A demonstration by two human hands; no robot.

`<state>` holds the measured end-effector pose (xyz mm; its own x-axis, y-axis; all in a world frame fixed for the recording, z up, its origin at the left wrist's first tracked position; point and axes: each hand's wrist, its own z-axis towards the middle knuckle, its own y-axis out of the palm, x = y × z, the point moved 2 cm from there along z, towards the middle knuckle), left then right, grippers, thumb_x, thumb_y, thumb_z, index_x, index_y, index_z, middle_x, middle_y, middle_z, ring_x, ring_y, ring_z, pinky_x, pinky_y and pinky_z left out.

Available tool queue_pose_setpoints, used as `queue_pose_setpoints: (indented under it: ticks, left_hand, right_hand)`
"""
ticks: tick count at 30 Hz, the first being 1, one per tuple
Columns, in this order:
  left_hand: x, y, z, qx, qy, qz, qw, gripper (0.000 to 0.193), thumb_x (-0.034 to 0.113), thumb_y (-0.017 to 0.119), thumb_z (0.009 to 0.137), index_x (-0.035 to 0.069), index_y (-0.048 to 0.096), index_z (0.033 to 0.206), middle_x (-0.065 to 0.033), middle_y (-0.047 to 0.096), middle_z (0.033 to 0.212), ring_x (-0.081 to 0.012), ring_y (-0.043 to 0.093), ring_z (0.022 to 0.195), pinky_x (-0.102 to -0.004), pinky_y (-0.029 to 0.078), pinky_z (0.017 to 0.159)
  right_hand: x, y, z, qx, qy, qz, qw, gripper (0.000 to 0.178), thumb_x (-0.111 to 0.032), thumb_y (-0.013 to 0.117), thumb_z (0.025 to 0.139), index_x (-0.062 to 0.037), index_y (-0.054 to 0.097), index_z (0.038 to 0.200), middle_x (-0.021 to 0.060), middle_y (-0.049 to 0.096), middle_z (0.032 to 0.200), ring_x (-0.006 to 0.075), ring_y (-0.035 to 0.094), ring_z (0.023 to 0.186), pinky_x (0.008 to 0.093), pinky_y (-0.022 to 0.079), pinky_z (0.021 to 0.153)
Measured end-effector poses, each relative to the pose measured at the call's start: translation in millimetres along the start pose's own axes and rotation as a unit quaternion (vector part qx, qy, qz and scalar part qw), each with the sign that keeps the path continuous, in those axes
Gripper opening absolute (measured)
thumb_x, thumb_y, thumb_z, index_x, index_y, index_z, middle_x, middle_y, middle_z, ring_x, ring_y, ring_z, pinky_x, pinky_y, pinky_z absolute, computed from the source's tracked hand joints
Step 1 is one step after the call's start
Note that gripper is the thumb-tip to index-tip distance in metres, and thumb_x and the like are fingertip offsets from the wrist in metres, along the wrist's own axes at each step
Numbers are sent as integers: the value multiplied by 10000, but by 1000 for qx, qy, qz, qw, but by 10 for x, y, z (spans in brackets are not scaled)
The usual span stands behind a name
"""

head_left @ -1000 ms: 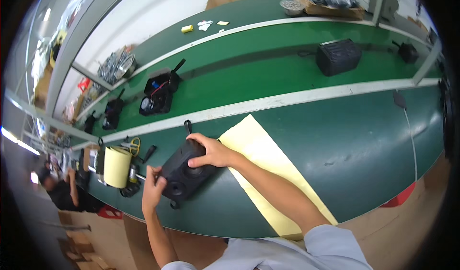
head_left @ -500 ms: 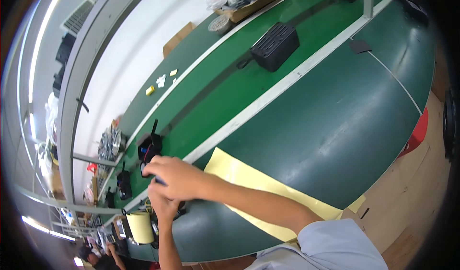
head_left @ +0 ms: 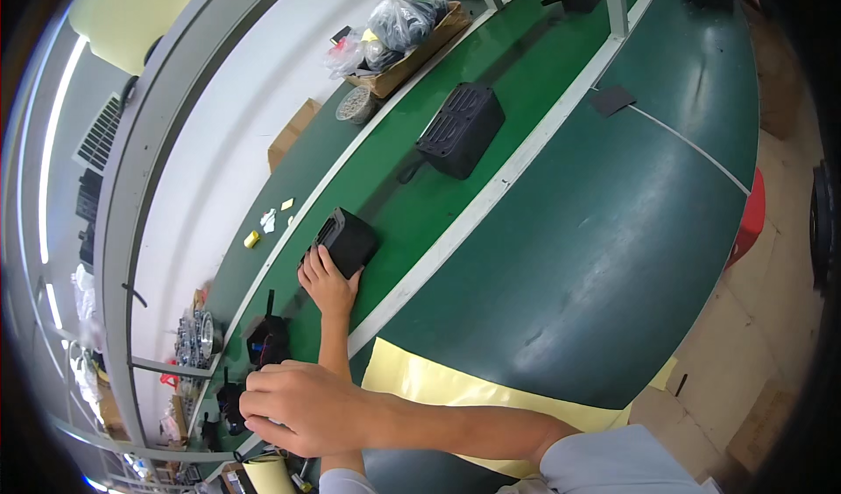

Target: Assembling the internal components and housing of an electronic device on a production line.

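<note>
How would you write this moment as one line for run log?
left hand: touching black box | box: over green surface | right hand: curled, overlapping left forearm, grip unclear

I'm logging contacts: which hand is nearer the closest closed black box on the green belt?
Left. The left hand touches the closed black box; the right hand is apart from it, lower in view.
</note>
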<state>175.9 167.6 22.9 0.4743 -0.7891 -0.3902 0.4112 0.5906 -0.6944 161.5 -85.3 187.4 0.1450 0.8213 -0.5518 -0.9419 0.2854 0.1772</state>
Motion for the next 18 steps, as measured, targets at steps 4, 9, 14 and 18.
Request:
queue_pose_setpoints:
  ticks: [4, 9, 14, 18]
  left_hand:
    - [87, -55, -98, 18, 0, -75, 997, 801, 329, 799, 783, -19, 444, 1411, -251, 462, 1432, -416, 433, 1325, -542, 309, 1102]
    - [18, -350, -93, -85, -3, -218, 972, 689, 192, 707, 857, 54, 442, 1478, -238, 415, 1514, -448, 360, 1410, -527, 290, 1163]
    - [-113, -887, -418, -121, -76, -252, 957, 594, 107, 711, 847, 102, 529, 1412, -218, 463, 1479, -418, 469, 1309, -491, 360, 1108]
    - [-203, -1466, -1197, -253, -163, -323, 897, 385, 108, 713, 847, 80, 678, 1230, -187, 606, 1324, -366, 562, 1215, -446, 412, 1058]
  right_hand:
    - [50, -47, 24, 22, 9, -17, 1000, 157, -126, 605, 914, -10, 599, 808, 133, 565, 778, 336, 596, 761, 452, 472, 705]
    - [71, 99, -17, 12, 0, -28, 1000, 164, -143, 623, 902, -18, 604, 797, 132, 573, 782, 335, 609, 760, 450, 488, 711]
    - [-16, 322, -67, -62, -3, -39, 997, 160, -165, 637, 887, -33, 619, 800, 115, 576, 778, 313, 620, 757, 444, 492, 694]
    - [-78, 432, -145, -117, -48, -102, 987, 163, -196, 639, 884, -50, 635, 812, 101, 593, 788, 285, 641, 774, 421, 503, 680]
